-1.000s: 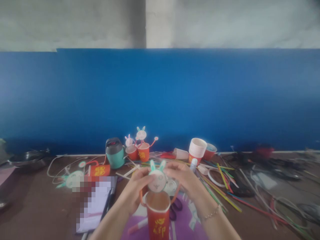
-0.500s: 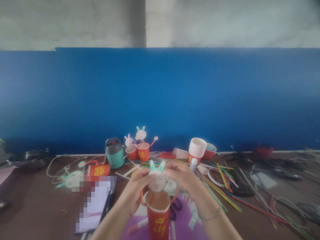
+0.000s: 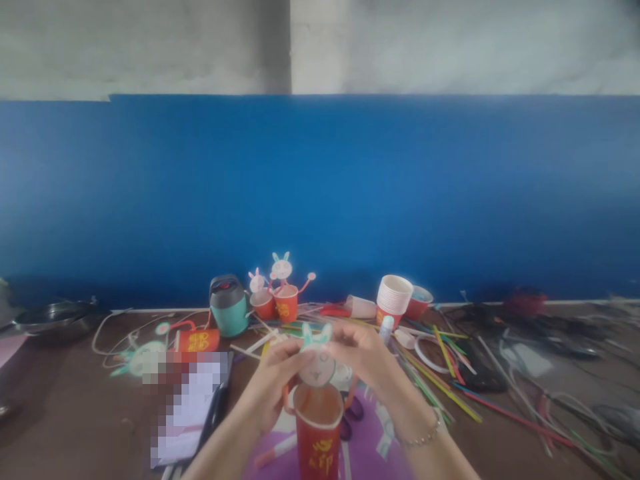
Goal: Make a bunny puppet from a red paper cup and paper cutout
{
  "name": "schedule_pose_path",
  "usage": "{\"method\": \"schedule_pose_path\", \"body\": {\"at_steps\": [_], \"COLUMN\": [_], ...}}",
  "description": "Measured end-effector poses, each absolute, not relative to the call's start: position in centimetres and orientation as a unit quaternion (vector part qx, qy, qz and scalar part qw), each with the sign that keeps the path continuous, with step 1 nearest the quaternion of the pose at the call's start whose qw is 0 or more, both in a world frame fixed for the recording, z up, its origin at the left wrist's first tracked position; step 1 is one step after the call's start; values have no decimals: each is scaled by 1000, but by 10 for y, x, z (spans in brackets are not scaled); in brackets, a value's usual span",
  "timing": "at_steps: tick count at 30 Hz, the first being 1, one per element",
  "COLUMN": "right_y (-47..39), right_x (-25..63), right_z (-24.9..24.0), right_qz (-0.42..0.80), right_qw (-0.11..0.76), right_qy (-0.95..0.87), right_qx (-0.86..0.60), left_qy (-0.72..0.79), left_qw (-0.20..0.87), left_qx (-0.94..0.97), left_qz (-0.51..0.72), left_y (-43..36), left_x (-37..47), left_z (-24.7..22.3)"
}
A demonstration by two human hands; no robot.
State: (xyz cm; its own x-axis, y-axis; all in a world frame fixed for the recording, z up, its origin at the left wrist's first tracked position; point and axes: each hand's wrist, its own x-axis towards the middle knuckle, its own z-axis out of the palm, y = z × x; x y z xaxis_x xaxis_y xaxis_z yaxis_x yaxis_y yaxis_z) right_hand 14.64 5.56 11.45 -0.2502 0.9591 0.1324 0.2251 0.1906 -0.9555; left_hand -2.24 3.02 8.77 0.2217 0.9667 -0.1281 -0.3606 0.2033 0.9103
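Note:
A round paper rabbit face (image 3: 318,367) with green ears stands just above the open mouth of a red paper cup (image 3: 318,440). My left hand (image 3: 280,373) pinches the face at its left edge. On the other side, the fingers of my right hand (image 3: 361,350) are closed on its upper right edge, by the ear. Orange-red arms curve out from both sides of the cup, partly hidden by my hands. Below lies a purple sheet (image 3: 370,453) with scissors (image 3: 353,415) and a pink-capped marker (image 3: 275,450).
Finished rabbit cups (image 3: 286,303) and a green-and-grey container (image 3: 230,310) stand at the back. Stacked paper cups (image 3: 395,297) are right of them. Coloured sticks (image 3: 445,387) and cables lie to the right. A tablet-like item (image 3: 193,407) and a fallen red cup (image 3: 199,341) are left.
The rabbit face has shifted slightly right and down between my hands. The red cup has moved slightly right too.

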Motion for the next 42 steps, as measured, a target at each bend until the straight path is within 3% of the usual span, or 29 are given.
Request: {"method": "schedule_pose_path", "body": {"at_steps": [8,18,27,42], "right_y": [51,59,51,51], "right_x": [141,148,140,142], "right_z": [122,109,115,113], "right_qz": [427,407,387,423], "right_qw": [441,396,421,411], "right_qy": [-651,-676,-671,-672], "right_qx": [-448,-469,-472,-448], "left_qy": [377,391,384,367], "left_qw": [680,667,676,695], "left_qx": [393,398,403,386], "left_qz": [491,493,483,484], "left_y": [31,31,29,30], "left_x": [-22,-20,-16,-15], "left_z": [86,87,90,86]}}
